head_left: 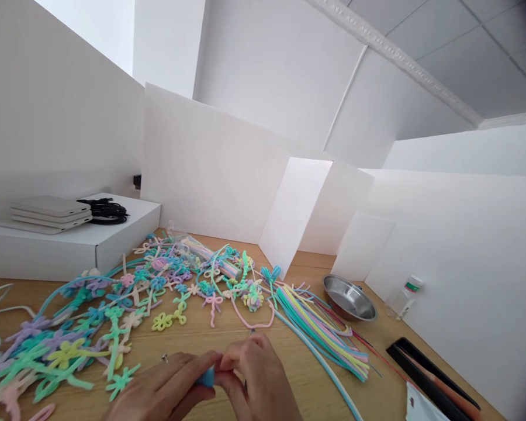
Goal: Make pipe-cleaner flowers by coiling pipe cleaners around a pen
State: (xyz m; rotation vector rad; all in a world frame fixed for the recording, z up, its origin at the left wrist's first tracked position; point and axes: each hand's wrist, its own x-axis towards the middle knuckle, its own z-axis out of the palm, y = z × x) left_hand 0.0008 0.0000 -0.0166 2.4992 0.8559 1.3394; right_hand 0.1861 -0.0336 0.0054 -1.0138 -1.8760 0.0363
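My left hand (164, 390) and my right hand (258, 377) meet at the bottom middle of the view, fingertips pinched together on a small blue pipe-cleaner piece (207, 378). They hover over the wooden table (201, 339). To the left lies a spread of pastel pipe-cleaner flowers and bows (114, 310). To the right lies a bundle of straight pastel pipe cleaners (319, 327), fanned toward the lower right. A pink loop of pipe cleaner (254, 321) rests just beyond my right hand.
A steel bowl (349, 298) sits at the right, with a small clear bottle (403, 297) past it. A black tray (433, 374) holding an orange pencil lies at lower right. A white box (70, 240) with flat devices and black cables stands at left. White boards wall the table.
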